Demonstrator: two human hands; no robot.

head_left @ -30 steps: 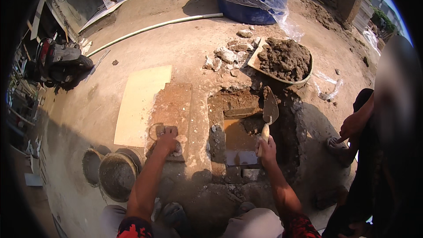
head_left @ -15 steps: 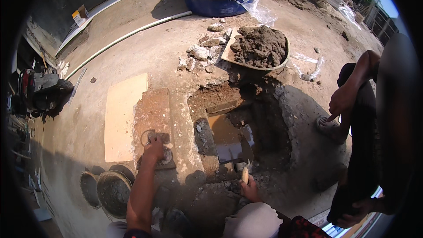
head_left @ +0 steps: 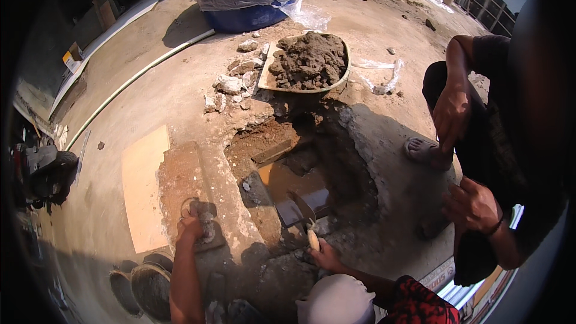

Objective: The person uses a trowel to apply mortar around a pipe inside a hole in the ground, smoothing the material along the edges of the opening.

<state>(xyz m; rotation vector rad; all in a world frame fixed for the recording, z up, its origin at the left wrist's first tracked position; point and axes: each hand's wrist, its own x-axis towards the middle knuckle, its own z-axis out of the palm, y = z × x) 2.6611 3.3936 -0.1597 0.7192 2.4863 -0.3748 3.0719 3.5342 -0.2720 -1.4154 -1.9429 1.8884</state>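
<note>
My right hand [head_left: 327,255] is closed round the wooden handle of a trowel [head_left: 313,240]. The trowel's blade points into a square pit [head_left: 360,189] with brown water [head_left: 291,185] at its bottom. To the left, my left hand [head_left: 189,228] is on the lower part of a dirt-covered slab [head_left: 183,171], its fingers bent beside a thin ring. What the fingers hold, if anything, is hidden. The slab partly overlaps a pale flat board [head_left: 141,192].
A tray heaped with dark soil [head_left: 309,63] stands beyond the pit, with broken rubble [head_left: 230,84] beside it. Two buckets [head_left: 150,291] are at lower left. At right another person crouches, their hand [head_left: 474,205] near the pit side. A blue plastic-wrapped barrel [head_left: 246,18] stands behind.
The view has shifted, so most things appear farther left. The other person's lower hand has risen to their knee. My left hand stays on the slab, and my right hand still holds the trowel.
</note>
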